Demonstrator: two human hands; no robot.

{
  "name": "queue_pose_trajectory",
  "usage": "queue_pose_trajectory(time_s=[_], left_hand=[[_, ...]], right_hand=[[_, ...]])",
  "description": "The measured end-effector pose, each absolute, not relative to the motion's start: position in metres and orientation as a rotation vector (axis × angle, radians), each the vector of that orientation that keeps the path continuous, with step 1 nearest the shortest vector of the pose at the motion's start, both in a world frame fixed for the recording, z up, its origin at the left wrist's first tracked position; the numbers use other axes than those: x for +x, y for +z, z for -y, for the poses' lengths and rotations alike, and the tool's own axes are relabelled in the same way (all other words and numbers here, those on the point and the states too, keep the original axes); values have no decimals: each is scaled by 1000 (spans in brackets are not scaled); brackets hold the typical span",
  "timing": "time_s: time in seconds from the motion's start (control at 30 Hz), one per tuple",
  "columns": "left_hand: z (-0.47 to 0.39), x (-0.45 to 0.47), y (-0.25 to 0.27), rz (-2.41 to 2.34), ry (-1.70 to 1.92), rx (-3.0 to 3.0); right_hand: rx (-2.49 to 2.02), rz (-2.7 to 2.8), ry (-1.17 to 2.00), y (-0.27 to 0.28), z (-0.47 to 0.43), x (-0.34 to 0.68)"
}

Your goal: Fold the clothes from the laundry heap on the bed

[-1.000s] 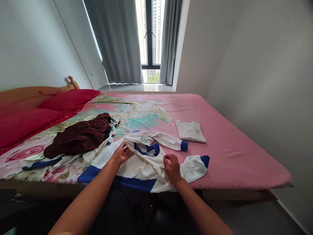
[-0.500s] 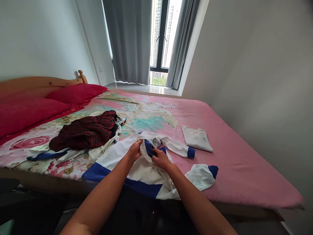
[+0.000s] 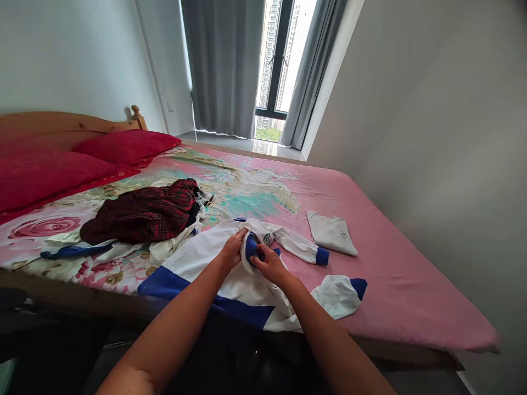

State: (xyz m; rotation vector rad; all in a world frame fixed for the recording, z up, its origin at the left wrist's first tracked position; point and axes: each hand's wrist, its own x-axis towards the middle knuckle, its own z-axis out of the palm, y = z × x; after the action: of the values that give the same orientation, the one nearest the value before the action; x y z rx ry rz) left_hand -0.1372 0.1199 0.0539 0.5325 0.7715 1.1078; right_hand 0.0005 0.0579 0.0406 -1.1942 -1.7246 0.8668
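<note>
A white long-sleeved shirt (image 3: 242, 288) with blue cuffs and a blue hem lies spread on the bed's near edge, its sleeves pointing right. My left hand (image 3: 234, 248) is closed on the white cloth beside the blue collar. On the collar's right side, my right hand (image 3: 269, 264) pinches the blue edge between thumb and fingers. The collar is lifted and bunched between both hands, and a round badge (image 3: 268, 239) shows just behind them. Part of the collar is hidden by my fingers.
A folded light grey T-shirt (image 3: 331, 233) lies to the right on the pink sheet (image 3: 395, 274). At the left is a heap of clothes topped by a dark red plaid garment (image 3: 144, 214). Red pillows (image 3: 127, 147) rest by the wooden headboard (image 3: 66, 125). Beyond the bed hang grey curtains (image 3: 224, 66).
The collar and both hands have shifted slightly. My right hand has turned a little and its fingers now sit higher over the blue collar. The view has tilted slightly; the other clothes stay in place.
</note>
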Motion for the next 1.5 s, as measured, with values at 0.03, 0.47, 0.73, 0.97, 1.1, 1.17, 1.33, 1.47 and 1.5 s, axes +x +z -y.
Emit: queue_pose_trajectory(time_s=[0.03,0.47,0.73,0.97,1.1,1.17,1.33,1.47,1.5], left_hand=[[-119,-138,54,-803,1117,556],[-99,-156,74,-1345,1436,856],[-70,-175,67,-1533,677,1732],[-75,-182,51,-1529,620,1686],[-76,-193,53,-1515,608,1726],[-76,-199,58,-1510,591,1756],[-79,-213,76,-1603,660,1796],[-85,-221,81,-1760,741,1709],[-87,-223,80,-1768,736,1680]], right_hand=[[-1220,1712,828,41,-55,-1],[-1291,1835,298,54,-13,-15],[-1297,1965,548,15,9,-45],[-1347,1808,403,17,-22,-27],[-1479,1779,234,14,-62,-3],[-1502,1733,296,10,-79,11],[-1564,1495,462,3,-104,41],[-1582,1441,499,-5,-106,48],[-1581,1455,513,-7,-104,48]])
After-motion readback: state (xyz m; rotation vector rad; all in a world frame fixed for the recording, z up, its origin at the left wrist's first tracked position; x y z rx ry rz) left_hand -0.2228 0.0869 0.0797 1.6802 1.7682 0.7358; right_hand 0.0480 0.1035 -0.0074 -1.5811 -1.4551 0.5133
